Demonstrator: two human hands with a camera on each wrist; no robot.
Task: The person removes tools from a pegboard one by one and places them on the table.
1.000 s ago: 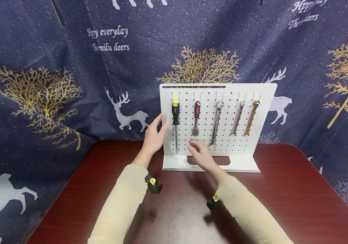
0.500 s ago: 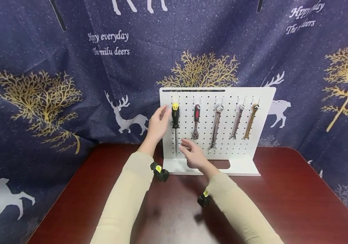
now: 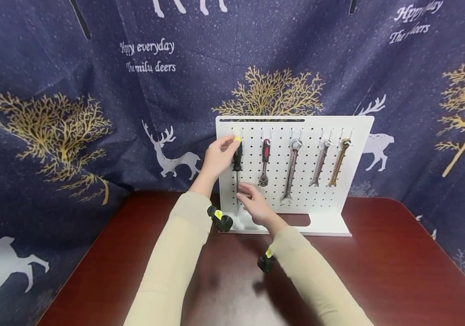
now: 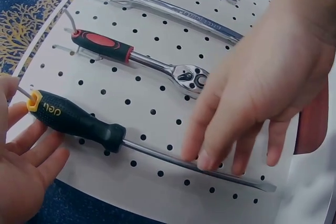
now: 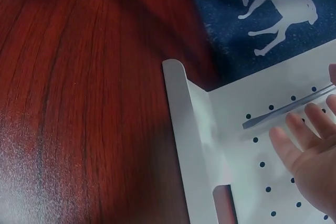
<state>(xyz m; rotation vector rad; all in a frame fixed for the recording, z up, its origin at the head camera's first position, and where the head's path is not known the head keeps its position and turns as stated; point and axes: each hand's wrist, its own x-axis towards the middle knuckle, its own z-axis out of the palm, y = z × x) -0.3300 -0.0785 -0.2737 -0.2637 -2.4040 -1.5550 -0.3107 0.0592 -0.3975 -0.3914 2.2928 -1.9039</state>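
A flat-blade screwdriver [image 3: 237, 162] with a black handle and yellow end hangs at the left of the white pegboard [image 3: 253, 172]. My left hand [image 3: 218, 159] is at the top of its handle, thumb and fingertips by the yellow end. In the left wrist view, the left hand's [image 4: 26, 166] fingers lie loosely extended along and behind the handle. Lower down, my right hand [image 3: 257, 209] reaches to the metal shaft. Its fingers are extended and spread around the shaft [image 5: 283, 109] in the right wrist view, thumb side over it in the left wrist view.
Right of the screwdriver hang a red-and-black ratchet [image 3: 265, 156], a large combination wrench [image 3: 291, 174], a smaller wrench [image 3: 320, 165] and a gold-coloured wrench [image 3: 339, 165]. The pegboard's foot stands on a dark red table [image 3: 379, 253]. A blue patterned cloth [image 3: 192, 90] hangs behind.
My left hand has moved up and right to the screwdriver's handle. My right hand has moved left, from below the ratchet to the screwdriver's shaft. The tools still hang in place.
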